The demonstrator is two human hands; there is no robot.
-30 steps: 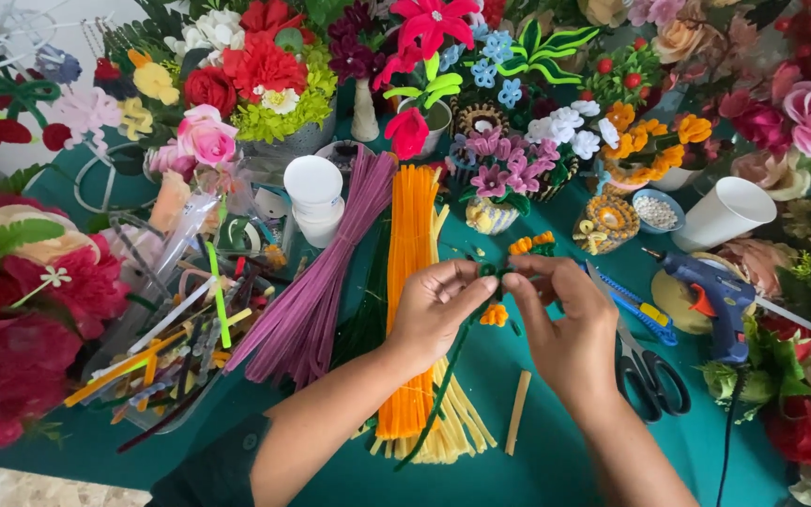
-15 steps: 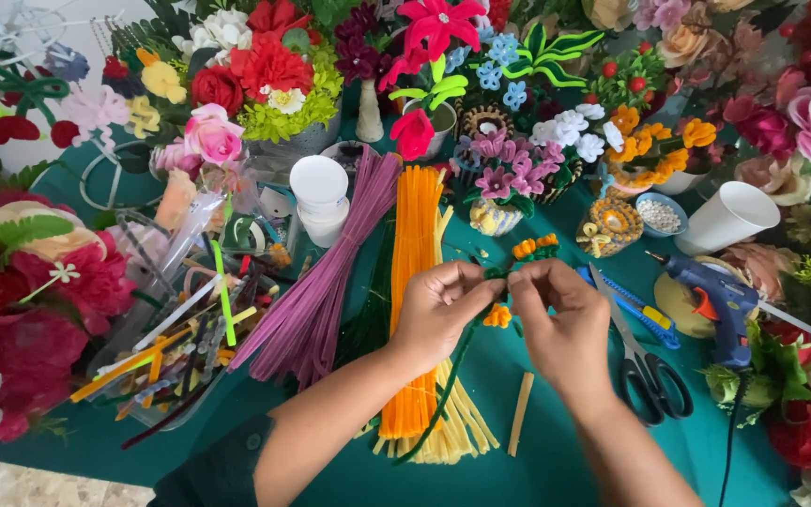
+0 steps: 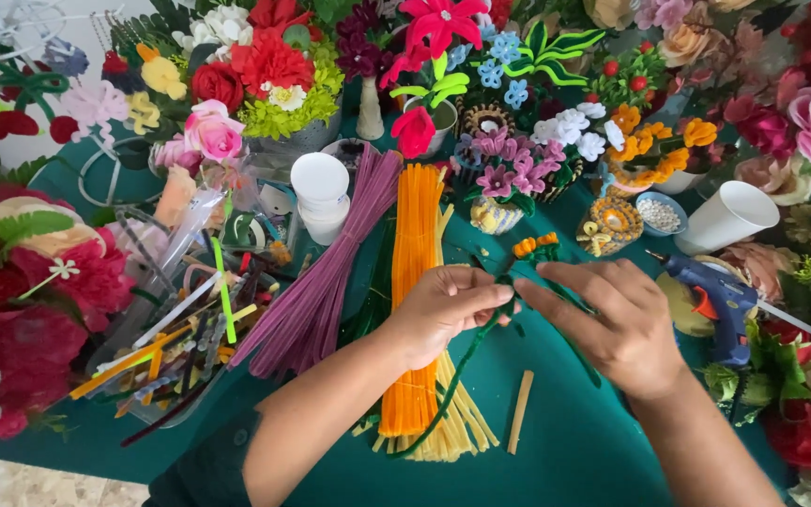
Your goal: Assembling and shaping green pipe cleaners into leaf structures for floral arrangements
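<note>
Both hands — left hand (image 3: 443,314), right hand (image 3: 612,319) — pinched on a green pipe-cleaner stem (image 3: 457,376): light, bendy, probably best held near the orange bud (image 3: 534,246).

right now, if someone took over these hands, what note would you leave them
Left hand: pinching the green stem near its top, fingertips closed on it.
Right hand: fingertips on the same stem, meeting the left hand just below the small orange flower.
Things: the stem runs down and left across the orange bundle and yellow bundle on the green table. Purple bundle to the left, glue gun to the right, wooden stick below the hands.
Done: the flower sits at the stem's tip.
Left: cannot tell how far any wrapping has got; the fingers hide the joint.
</note>
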